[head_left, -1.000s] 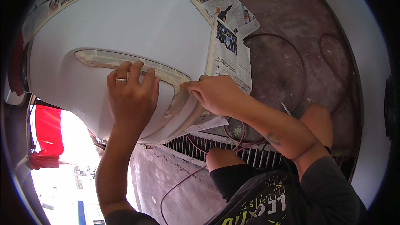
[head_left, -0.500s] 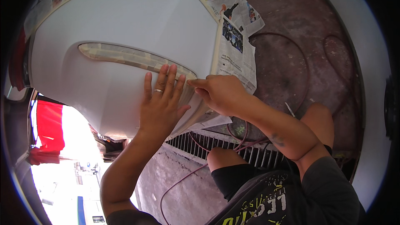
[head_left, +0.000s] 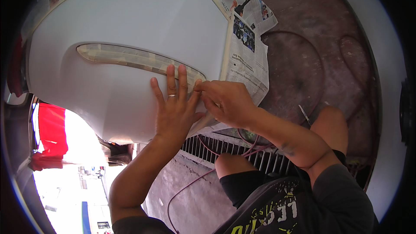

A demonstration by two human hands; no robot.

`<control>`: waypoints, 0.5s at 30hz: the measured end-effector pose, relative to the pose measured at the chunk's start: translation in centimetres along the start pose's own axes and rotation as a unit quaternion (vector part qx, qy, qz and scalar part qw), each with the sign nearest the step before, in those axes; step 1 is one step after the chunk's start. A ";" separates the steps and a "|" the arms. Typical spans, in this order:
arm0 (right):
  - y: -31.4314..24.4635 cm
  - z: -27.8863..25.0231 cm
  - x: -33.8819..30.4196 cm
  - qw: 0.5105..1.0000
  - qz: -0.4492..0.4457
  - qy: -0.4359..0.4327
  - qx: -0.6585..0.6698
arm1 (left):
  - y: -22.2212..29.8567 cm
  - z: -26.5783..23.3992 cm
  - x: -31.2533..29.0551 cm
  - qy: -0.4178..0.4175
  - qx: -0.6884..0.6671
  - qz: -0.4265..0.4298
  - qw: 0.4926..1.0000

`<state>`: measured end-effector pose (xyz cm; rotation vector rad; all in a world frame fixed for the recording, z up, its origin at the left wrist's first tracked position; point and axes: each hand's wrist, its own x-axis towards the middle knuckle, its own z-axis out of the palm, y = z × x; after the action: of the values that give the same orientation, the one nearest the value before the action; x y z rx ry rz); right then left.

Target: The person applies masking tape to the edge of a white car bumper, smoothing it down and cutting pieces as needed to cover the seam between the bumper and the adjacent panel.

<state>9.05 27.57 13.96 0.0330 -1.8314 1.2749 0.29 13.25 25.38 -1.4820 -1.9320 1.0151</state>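
Observation:
A pale grey car body panel, likely a bumper, fills the upper left. Across it runs a long narrow recess covered with masking tape. My left hand, a ring on one finger, lies spread on the panel, its longer fingertips reaching over the tape's lower edge. Beside it, my right hand is closed, with its index fingertip at the right end of the taped strip, touching or nearly touching my left index finger. Whatever its curled fingers may hold is hidden.
Newspaper is taped along the panel's right edge. A dark red hose loops over the stained floor and past a drain grate. A thin pale-tipped tool lies near my right knee. Red cloth hangs at left.
My left hand has shifted slightly right, its fingers spreading wider. My right index finger has bent from a straighter, pointing pose, and that hand stays at the tape's right end.

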 end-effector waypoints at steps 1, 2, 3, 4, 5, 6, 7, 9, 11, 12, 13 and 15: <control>-0.3 0.0 -0.7 0.997 -0.068 0.006 -0.032 | 0.0 0.3 0.1 0.013 0.040 0.007 0.999; -1.1 -0.2 -1.5 0.989 -0.135 0.009 -0.060 | 0.0 1.1 -0.1 0.022 0.080 0.011 0.996; -1.8 -0.2 -2.3 0.975 -0.202 0.013 -0.089 | 0.1 1.5 -0.3 0.032 0.119 0.017 0.992; -2.5 -0.1 -3.0 0.972 -0.222 0.020 -0.080 | 0.0 1.5 -0.4 0.029 0.129 0.009 0.991; -3.1 -0.1 -4.0 0.968 -0.239 0.029 -0.075 | 0.1 1.4 -0.2 0.029 0.136 0.006 0.990; -3.4 -0.3 -4.6 0.963 -0.256 0.037 -0.070 | 0.3 1.3 -0.2 0.029 0.144 0.002 0.989; -2.8 -0.9 -5.3 0.976 -0.204 0.020 -0.075 | 0.2 1.2 -0.4 0.001 0.092 0.007 0.996; -0.5 -2.4 -6.7 0.991 -0.111 -0.007 -0.080 | -0.8 0.3 -1.0 -0.053 0.001 0.010 0.999; 1.3 -2.9 -7.8 0.995 -0.075 0.050 -0.046 | -1.1 -0.9 -0.9 -0.049 0.006 -0.004 0.999; 2.0 -3.1 -8.4 0.995 -0.055 0.077 -0.029 | -1.3 -1.4 -0.7 -0.046 0.006 -0.010 0.999; 2.7 -3.5 -8.9 0.995 -0.055 0.078 -0.030 | -2.1 -2.0 -0.6 -0.011 0.015 -0.015 1.000; 3.1 -4.2 -9.4 0.996 -0.051 0.073 -0.029 | -4.3 -3.4 -1.1 0.056 0.028 -0.027 0.998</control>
<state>16.04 28.24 5.76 0.0012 -1.7177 1.1235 0.70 12.51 30.89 -1.4171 -1.8408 0.9336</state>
